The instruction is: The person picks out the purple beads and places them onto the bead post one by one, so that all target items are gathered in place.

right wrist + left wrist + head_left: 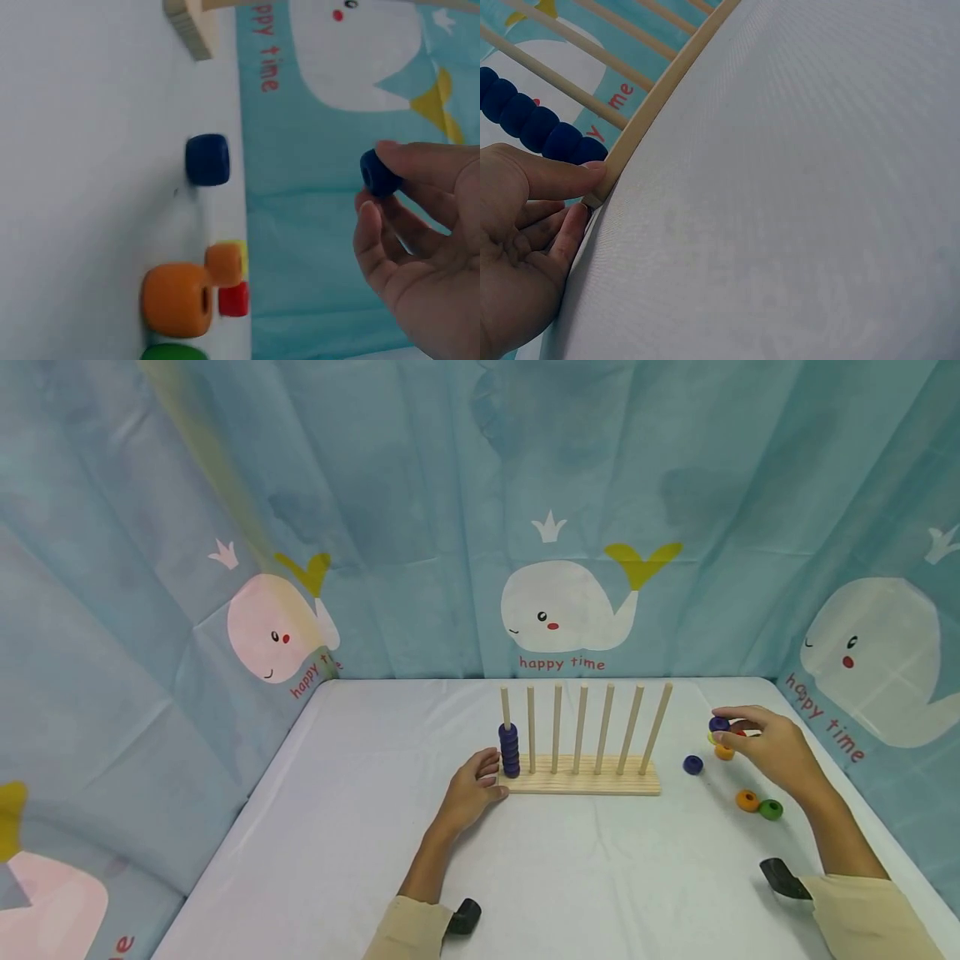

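A pale wooden base (581, 785) carries a row of several upright pegs (581, 727). Dark blue beads (509, 752) are stacked on its leftmost peg. My left hand (471, 789) grips the base's left end, its thumb on the front edge in the left wrist view. Raised above the table at the right, my right hand (772, 747) pinches one blue bead (379, 174) between thumb and fingers. Another blue bead (693, 765) lies on the table between that hand and the base.
Nearer the front right lie an orange bead (747, 801) and a green bead (771, 810). Under the right hand sit a smaller-looking orange bead (224, 264), a red bead (233, 300) and a yellow bead (243, 251). A whale-print curtain (420, 527) hangs around the white table (360, 827).
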Available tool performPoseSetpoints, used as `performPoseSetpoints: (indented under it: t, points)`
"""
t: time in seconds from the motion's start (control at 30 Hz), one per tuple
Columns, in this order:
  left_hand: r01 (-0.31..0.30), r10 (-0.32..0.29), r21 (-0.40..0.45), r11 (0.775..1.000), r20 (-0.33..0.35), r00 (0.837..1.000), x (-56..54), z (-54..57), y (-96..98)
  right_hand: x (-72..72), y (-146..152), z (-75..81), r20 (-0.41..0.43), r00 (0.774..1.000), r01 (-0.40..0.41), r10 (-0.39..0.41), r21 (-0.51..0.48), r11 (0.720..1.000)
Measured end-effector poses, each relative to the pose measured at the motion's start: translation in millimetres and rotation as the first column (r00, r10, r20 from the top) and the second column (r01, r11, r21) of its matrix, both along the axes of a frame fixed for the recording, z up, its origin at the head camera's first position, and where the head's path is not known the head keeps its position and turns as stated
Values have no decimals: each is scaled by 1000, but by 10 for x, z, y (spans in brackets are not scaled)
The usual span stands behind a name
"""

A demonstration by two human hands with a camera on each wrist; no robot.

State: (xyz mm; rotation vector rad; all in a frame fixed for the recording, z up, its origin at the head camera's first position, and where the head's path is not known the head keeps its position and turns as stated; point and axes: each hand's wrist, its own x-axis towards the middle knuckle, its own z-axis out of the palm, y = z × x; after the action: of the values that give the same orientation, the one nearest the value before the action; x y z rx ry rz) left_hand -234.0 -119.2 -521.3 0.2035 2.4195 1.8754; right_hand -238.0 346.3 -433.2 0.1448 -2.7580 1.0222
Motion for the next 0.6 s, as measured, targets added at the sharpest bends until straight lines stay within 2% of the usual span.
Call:
performPoseSetpoints:
  t: [0.17, 0.37, 0.6]
  points:
    - [2, -2, 1, 1000, 2, 1000, 1, -7, 5, 56, -93, 133, -95, 995, -12, 10, -22, 1000]
    - [3, -3, -11, 1000, -2, 1000, 5, 6, 5, 124, -182, 305, -141, 990, 6, -16, -69, 998]
    - [-1, 1, -3, 1000, 8, 1000, 5, 3, 4, 169, -307, 488, -228, 973, -6, -25, -135, 991]
